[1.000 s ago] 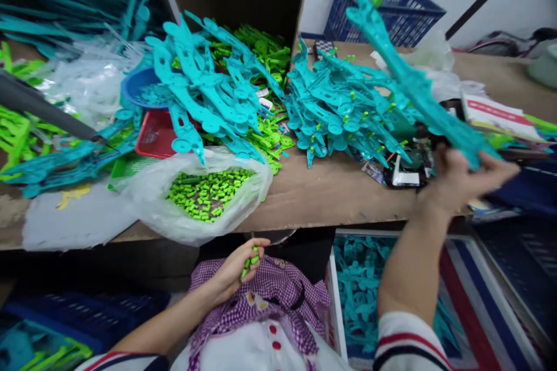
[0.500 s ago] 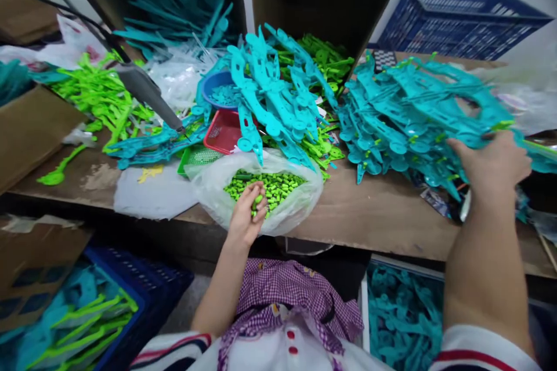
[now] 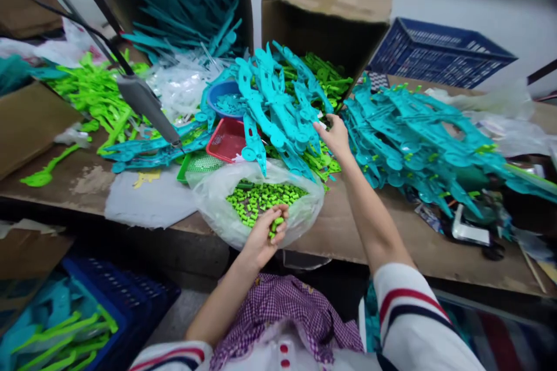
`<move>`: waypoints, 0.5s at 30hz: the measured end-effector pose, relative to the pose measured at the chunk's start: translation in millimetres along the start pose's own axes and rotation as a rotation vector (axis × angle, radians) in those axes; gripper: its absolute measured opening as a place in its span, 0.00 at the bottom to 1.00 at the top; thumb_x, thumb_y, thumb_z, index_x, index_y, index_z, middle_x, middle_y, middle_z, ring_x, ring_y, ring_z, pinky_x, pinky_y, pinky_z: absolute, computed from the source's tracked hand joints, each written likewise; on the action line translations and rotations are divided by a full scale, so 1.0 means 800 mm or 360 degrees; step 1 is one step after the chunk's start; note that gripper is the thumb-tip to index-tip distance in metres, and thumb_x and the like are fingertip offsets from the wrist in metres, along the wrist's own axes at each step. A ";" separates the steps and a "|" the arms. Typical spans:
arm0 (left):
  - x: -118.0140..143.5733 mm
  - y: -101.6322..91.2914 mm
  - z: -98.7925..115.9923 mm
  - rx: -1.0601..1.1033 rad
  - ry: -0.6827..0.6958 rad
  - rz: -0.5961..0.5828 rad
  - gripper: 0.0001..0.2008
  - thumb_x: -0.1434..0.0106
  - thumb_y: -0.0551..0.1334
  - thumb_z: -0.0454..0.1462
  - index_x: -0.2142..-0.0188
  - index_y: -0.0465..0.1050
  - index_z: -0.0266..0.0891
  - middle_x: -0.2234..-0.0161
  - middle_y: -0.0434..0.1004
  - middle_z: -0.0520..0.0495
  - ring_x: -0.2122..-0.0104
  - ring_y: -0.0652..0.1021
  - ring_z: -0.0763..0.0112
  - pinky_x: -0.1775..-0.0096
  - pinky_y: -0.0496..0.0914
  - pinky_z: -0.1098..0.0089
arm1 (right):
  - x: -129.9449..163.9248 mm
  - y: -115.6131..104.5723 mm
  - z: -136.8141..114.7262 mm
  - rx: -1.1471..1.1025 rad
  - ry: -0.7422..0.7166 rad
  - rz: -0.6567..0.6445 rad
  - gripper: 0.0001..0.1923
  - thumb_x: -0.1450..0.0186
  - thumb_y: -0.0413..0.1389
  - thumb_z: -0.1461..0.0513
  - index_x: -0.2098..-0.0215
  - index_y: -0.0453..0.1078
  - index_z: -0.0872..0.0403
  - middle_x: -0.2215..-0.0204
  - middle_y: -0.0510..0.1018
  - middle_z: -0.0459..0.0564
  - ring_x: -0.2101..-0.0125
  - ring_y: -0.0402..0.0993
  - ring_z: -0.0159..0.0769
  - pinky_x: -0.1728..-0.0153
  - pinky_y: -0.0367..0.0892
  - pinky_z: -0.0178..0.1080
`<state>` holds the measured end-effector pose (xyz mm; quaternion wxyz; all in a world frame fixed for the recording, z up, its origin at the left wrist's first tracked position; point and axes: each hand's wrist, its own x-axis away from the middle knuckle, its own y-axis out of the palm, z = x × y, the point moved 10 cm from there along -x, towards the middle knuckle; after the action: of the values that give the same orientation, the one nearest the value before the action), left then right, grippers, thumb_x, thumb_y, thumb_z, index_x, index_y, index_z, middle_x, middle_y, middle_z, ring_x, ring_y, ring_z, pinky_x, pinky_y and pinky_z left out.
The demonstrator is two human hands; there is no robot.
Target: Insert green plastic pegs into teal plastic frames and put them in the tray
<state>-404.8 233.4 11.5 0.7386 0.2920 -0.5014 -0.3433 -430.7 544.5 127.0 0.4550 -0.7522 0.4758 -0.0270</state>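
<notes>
My left hand is closed on small green plastic pieces, palm up over the near edge of a clear plastic bag. Inside that bag lie many more of the same bright green bits. My right hand is at the right side of the middle heap of teal plastic parts, with thumb and fingers apart; whether a fingertip touches a part cannot be made out. Farther right lies a second stack of teal parts with green pieces fitted on some of them.
A grey powered screwdriver hangs at left over teal parts. Behind the bag stand a red tray, a green basket and a blue bowl. Cardboard boxes and a blue crate line the back.
My right hand has left the right-hand teal stack and moved left to the middle heap. My left hand, still holding green pieces, appears slightly lower and farther right as the view shifts.
</notes>
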 end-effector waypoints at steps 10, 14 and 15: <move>0.046 -0.035 -0.026 0.0109 -0.0209 0.0085 0.10 0.43 0.60 0.26 0.61 0.68 0.34 0.68 0.66 0.52 0.81 0.64 0.86 0.88 0.53 0.86 | -0.095 0.028 -0.012 0.0040 0.0120 -0.0149 0.18 0.42 0.59 0.52 0.59 0.73 0.55 0.62 0.78 0.54 0.58 0.74 0.46 0.56 0.69 0.45; 0.042 -0.035 -0.029 -0.0027 -0.0198 0.0048 0.08 0.41 0.64 0.28 0.61 0.69 0.34 0.68 0.69 0.51 0.80 0.68 0.85 0.88 0.56 0.87 | -0.064 -0.008 -0.033 -0.0786 0.0077 -0.0190 0.20 0.36 0.52 0.45 0.63 0.68 0.53 0.70 0.74 0.46 0.73 0.70 0.33 0.73 0.67 0.36; 0.041 -0.035 -0.031 -0.0051 -0.0203 0.0056 0.08 0.41 0.64 0.28 0.61 0.70 0.34 0.68 0.70 0.51 0.79 0.70 0.85 0.87 0.59 0.88 | -0.047 -0.016 -0.038 -0.0880 0.0062 -0.0216 0.20 0.36 0.52 0.44 0.62 0.67 0.52 0.71 0.73 0.45 0.74 0.70 0.33 0.74 0.67 0.36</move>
<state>-379.1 192.7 -0.3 0.7156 0.2490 -0.5469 -0.3562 -456.8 554.2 168.2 0.2205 -0.8772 0.4223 0.0590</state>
